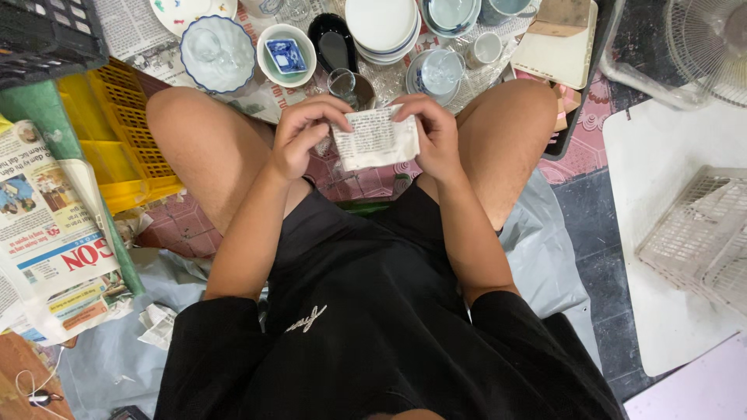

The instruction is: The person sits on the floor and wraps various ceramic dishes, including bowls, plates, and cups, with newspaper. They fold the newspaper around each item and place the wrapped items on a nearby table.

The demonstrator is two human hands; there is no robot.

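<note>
**Both hands on a newsprint-wrapped bundle**

Closest to the camera, at six o'clock, the person's black shirt and shorts (373,311) fill the lower frame, with grey plastic sheeting (545,249) spread on the floor beneath. At nine o'clock a stack of newspapers (47,233) lies beside a yellow crate (124,140). Toward three o'clock a white wire basket (696,233) rests on a white board.

Between the bare knees, just above centre, sits the small bundle wrapped in newspaper (377,138). The left hand (303,136) curls its fingers closed around the bundle's left edge, thumb and fingertips pinching the paper. The right hand (432,132) grips the right edge the same way, fingers bent over the top.

Beyond the hands, at twelve o'clock, crockery crowds the floor on newsprint: a clear drinking glass (342,82) just behind the bundle, a blue-rimmed bowl (218,50) at eleven, a small bowl holding a blue square dish (286,54), and a stack of white plates (381,27). At two o'clock stands a fan (708,47).
</note>
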